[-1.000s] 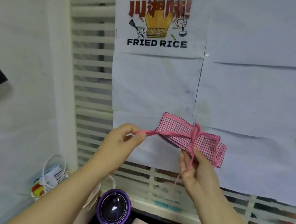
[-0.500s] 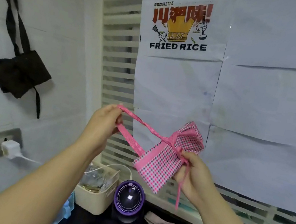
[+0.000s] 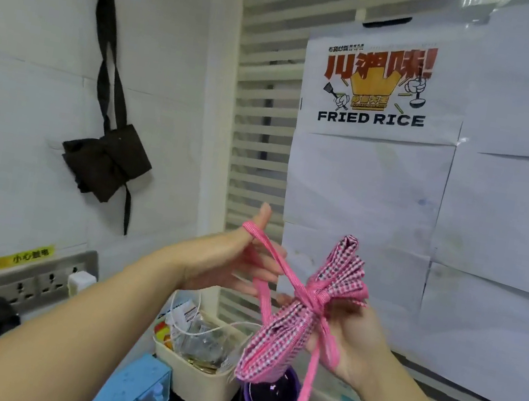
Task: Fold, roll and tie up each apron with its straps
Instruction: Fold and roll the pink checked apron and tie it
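A white paper poster (image 3: 376, 89) on the far wall reads "FRIED RICE" in black under large red Chinese characters. On the left wall, a yellow sticker (image 3: 23, 257) above the grey socket strip (image 3: 20, 290) carries small Chinese characters.

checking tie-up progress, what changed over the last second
The pink apron roll swung from level to steeply tilted. The left grip gave up its pinch on the strap loop, which now hangs over the raised thumb. The right grip kept hold below the knot.
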Motion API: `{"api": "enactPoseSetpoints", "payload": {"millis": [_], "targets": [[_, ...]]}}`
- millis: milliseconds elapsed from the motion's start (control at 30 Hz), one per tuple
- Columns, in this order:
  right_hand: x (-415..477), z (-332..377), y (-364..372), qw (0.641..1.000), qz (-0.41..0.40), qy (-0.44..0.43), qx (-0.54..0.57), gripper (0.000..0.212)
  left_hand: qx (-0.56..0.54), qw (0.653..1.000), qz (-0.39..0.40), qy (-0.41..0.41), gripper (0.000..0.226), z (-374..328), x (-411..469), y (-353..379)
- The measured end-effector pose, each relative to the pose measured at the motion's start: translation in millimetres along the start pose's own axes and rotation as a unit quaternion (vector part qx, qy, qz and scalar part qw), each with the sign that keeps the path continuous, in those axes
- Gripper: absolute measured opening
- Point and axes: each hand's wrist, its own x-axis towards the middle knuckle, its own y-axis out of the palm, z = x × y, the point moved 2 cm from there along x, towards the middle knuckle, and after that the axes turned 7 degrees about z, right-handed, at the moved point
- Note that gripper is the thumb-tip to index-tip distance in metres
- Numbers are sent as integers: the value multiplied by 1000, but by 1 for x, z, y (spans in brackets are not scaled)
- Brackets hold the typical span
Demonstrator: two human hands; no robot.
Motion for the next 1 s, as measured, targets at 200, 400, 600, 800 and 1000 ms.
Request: {"api": "enactPoseSetpoints", "payload": {"millis": [200,400,600,800,1000], "targets": [[24,-28,27,999,-32,23,6,28,56,934,-281,215,33,-20,-13,-53],[60,-49,15,999,-35,29,-1,26,181,946,-221,154,21,-49,-42,-89],[106,-56,13,942,-220,1,-254,30,116,975,-181,48,19,-61,-52,-123],[145,-38,135,841,32,-136,-523,22,141,964,-222,44,18,-67,-56,-158],[198,-44,203,777,137,-104,-605,21,177,934,-290,112,20,-93,-88,-193]]}}
